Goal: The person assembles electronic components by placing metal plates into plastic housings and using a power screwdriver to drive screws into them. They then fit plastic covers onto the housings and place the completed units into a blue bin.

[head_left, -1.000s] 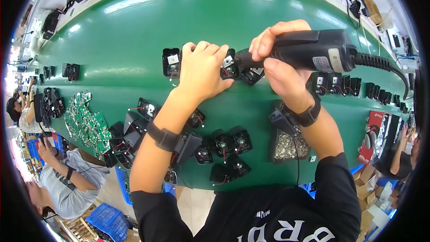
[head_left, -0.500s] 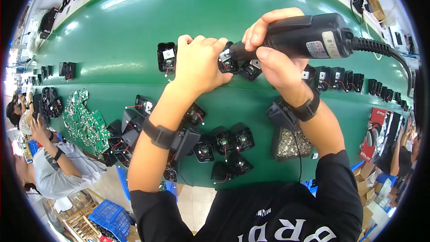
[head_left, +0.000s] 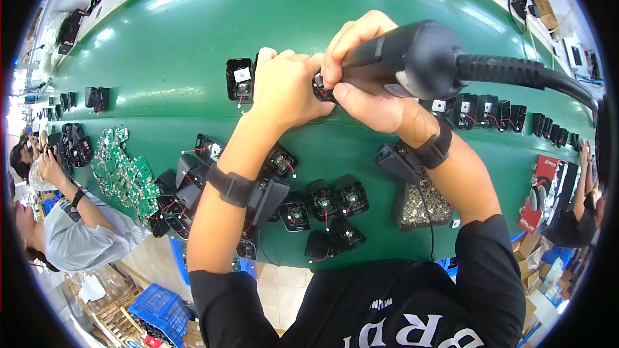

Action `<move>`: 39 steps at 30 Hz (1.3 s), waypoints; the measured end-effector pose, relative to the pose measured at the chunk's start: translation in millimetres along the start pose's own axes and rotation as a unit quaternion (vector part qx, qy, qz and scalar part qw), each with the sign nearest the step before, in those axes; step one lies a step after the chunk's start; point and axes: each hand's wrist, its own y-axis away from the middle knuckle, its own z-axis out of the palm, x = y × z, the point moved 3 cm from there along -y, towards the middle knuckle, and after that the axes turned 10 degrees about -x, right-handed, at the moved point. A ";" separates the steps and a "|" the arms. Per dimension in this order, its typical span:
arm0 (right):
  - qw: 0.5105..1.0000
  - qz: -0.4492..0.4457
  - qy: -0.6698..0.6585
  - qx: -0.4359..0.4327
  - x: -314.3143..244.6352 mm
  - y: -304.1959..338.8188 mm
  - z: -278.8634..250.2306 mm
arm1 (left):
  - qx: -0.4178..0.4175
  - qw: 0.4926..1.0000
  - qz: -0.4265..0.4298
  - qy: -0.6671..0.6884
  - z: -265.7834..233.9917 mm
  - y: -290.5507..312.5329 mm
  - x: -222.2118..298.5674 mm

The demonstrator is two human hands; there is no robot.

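My right hand grips a black electric screwdriver with a thick coiled cable running off to the right. Its tip meets a small black housing that my left hand holds steady on the green conveyor belt. The housing is mostly hidden by my fingers. Another open black housing with a white square part and red wire lies just left of my left hand. Both wrists wear black straps with boxes.
Several black housings with wires lie near the belt's front edge, beside a tray of screws. A row of housings runs right. Green circuit boards lie left, where a seated person works. Another person sits right.
The view has closed in on my hands. The screwdriver has tilted so its body points more toward the camera; both hands stay on the same housing.
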 end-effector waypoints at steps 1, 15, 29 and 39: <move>1.000 -0.002 0.000 0.000 2.3 2.1 1.3 | 0.001 1.000 0.000 -0.002 -1.2 1.3 0.0; 0.967 -0.004 0.083 0.240 -172.8 106.5 -71.8 | 0.034 0.976 -0.023 -0.213 -31.4 37.2 87.1; 0.896 0.171 0.145 0.382 -194.6 267.4 -97.3 | -0.121 0.971 0.201 0.042 41.9 64.4 231.8; 0.938 0.112 0.047 0.324 -221.1 218.2 -65.5 | 0.000 0.983 0.069 0.168 27.4 70.6 223.9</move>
